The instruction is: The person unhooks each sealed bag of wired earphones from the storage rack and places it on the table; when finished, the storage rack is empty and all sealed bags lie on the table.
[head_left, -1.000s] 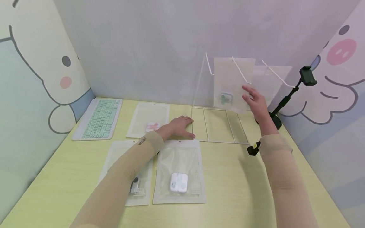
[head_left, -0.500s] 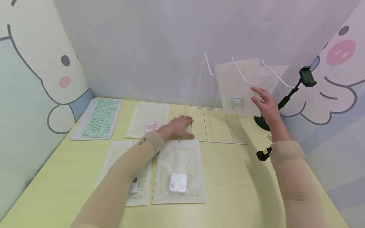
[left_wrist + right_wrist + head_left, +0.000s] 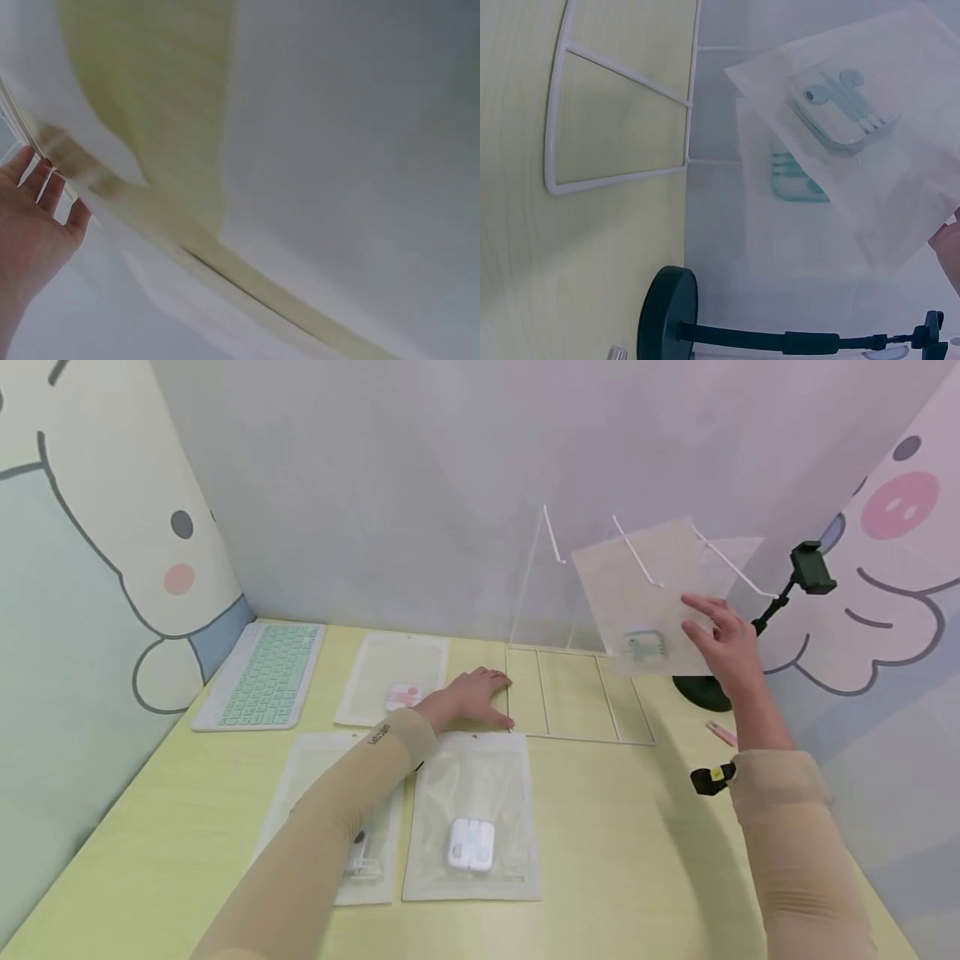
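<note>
A translucent zip bag (image 3: 622, 602) with coiled earphones in a square case (image 3: 645, 647) hangs tilted at the white wire rack's middle hook (image 3: 636, 552). My right hand (image 3: 727, 647) pinches its right edge between thumb and fingers; in the right wrist view only a bit of that hand shows at the right border. Behind it a second bag (image 3: 780, 232) with a similar case hangs at the right hook (image 3: 731, 562). My left hand (image 3: 474, 695) rests at the left side of the rack's base (image 3: 545, 693), relaxed fingers touching the wire.
Three more bags lie on the table: one with a white earphone case (image 3: 471, 845), one (image 3: 311, 760) partly under the left sleeve, one with a pink-marked case (image 3: 403, 696). A keyboard (image 3: 262, 677) lies left. A black phone stand (image 3: 810, 568) and small pink item (image 3: 722, 732) are right.
My right hand has moved right and slightly down, swinging the bag's lower end rightward so it tilts more. The left hand has stayed at the rack's base.
</note>
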Motion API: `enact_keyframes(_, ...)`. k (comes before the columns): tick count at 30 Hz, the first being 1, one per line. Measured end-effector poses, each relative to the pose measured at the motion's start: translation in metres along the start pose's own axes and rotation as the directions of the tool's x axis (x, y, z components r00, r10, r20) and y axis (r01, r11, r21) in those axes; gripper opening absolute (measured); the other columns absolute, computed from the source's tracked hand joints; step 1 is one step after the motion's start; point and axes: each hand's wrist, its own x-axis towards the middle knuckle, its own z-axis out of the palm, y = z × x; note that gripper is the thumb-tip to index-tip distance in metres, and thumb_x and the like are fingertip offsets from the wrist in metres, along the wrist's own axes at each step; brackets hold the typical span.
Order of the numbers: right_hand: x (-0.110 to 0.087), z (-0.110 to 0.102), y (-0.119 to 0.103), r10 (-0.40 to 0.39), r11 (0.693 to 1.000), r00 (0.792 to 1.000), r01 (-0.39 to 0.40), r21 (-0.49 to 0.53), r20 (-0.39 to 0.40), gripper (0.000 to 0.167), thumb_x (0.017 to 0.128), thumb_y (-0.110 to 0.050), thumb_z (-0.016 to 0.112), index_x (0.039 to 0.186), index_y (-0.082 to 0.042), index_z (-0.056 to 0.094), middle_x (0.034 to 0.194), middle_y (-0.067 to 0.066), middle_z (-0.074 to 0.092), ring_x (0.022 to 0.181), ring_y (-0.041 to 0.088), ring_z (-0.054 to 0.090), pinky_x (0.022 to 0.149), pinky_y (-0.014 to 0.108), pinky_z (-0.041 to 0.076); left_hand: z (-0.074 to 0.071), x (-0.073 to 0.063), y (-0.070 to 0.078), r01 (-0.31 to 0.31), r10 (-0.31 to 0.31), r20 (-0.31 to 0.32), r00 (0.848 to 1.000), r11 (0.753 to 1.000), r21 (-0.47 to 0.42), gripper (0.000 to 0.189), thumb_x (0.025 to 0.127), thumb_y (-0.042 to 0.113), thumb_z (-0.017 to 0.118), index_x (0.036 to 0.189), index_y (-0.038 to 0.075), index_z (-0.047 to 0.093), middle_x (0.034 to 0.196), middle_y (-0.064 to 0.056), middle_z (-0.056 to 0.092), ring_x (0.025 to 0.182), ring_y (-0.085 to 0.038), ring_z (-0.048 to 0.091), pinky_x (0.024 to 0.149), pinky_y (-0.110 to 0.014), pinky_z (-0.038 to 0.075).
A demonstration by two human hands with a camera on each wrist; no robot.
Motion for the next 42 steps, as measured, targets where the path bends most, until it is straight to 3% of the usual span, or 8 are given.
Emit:
enact_keyframes(3,-0.002,-0.003,-0.001,-0.018,1.000,0.999,0.018,-0.018,-0.031,0.036,0.093,-0.030,0.059,0.129,-0.023,0.060,0.130,-0.009,0.057,0.087,0.002,0.045,0.072,0.015,0.038,0.000,0.000,0.002,-0.003,0.003,0.005,1.000,1.000,-0.004,0.089,0.078,0.066,0.061,0.147,0.017,0.034,0.153,-0.004,0.030,0.139,-0.027,0.026,0.110,-0.048,0.028)
enact_keyframes(5,-0.003,-0.005,-0.002,-0.038,0.999,0.998,0.037,-0.012,-0.056,0.035,0.093,-0.028,0.060,0.126,-0.020,0.062,0.126,-0.011,0.058,0.079,0.002,0.040,0.057,0.018,0.029,-0.001,-0.001,0.004,0.000,0.000,0.002,1.000,1.000,-0.004,0.088,0.078,0.065,0.061,0.146,0.016,0.034,0.153,-0.005,0.030,0.139,-0.028,0.026,0.110,-0.048,0.028)
enact_keyframes(9,-0.006,-0.009,-0.004,-0.062,0.998,0.993,0.063,0.006,-0.102,0.031,0.092,-0.026,0.062,0.122,-0.016,0.066,0.116,-0.022,0.059,0.077,0.001,0.039,0.050,0.021,0.025,-0.004,-0.001,0.006,0.005,-0.005,0.001,1.000,1.000,-0.003,0.088,0.078,0.064,0.062,0.146,0.016,0.034,0.153,-0.005,0.030,0.140,-0.029,0.025,0.111,-0.048,0.027)
enact_keyframes(15,-0.010,-0.018,-0.006,-0.108,0.994,0.979,0.102,-0.044,-0.174,0.026,0.090,-0.021,0.064,0.114,-0.012,0.070,0.103,-0.033,0.054,0.069,0.003,0.034,0.053,0.021,0.024,-0.003,0.001,0.006,0.003,-0.003,0.012,1.000,1.000,0.010,0.088,0.078,0.066,0.060,0.147,0.017,0.034,0.153,-0.004,0.030,0.140,-0.028,0.024,0.111,-0.047,0.028)
enact_keyframes(21,-0.015,-0.029,-0.015,-0.140,0.990,0.972,0.131,-0.056,-0.189,0.024,0.087,-0.013,0.068,0.110,-0.012,0.072,0.104,-0.029,0.058,0.068,0.005,0.032,0.055,0.020,0.024,-0.003,0.002,0.005,-0.005,0.005,0.001,1.000,1.000,0.022,0.088,0.078,0.066,0.060,0.146,0.016,0.035,0.152,-0.005,0.031,0.139,-0.026,0.026,0.109,-0.047,0.030)
enact_keyframes(28,-0.016,-0.034,-0.020,-0.264,0.962,0.937,0.238,-0.134,-0.230,0.028,0.080,-0.002,0.072,0.106,-0.011,0.073,0.105,-0.033,0.057,0.067,0.000,0.034,0.054,0.015,0.024,-0.004,0.001,0.005,0.000,0.000,-0.001,1.000,1.000,0.011,0.088,0.078,0.066,0.061,0.146,0.017,0.035,0.152,-0.005,0.031,0.139,-0.028,0.026,0.110,-0.048,0.029)
enact_keyframes(36,-0.020,-0.039,-0.022,-0.389,0.916,0.886,0.345,-0.203,-0.252,0.031,0.076,0.007,0.072,0.105,-0.005,0.073,0.104,0.016,0.069,0.095,-0.015,0.050,0.072,0.005,0.034,-0.001,0.006,0.004,-0.003,0.003,-0.005,1.000,1.000,0.005,0.089,0.077,0.068,0.060,0.146,0.018,0.035,0.152,-0.004,0.031,0.140,-0.027,0.026,0.109,-0.051,0.029)
enact_keyframes(42,-0.024,-0.046,-0.025,-0.495,0.860,0.836,0.432,-0.272,-0.236,0.030,0.077,0.006,0.070,0.105,-0.003,0.072,0.101,0.020,0.068,0.108,-0.003,0.056,0.090,0.004,0.035,0.001,0.008,0.003,-0.008,0.008,0.003,1.000,1.000,0.022,0.090,0.077,0.069,0.059,0.146,0.018,0.034,0.153,-0.004,0.031,0.140,-0.028,0.025,0.109,-0.052,0.029)
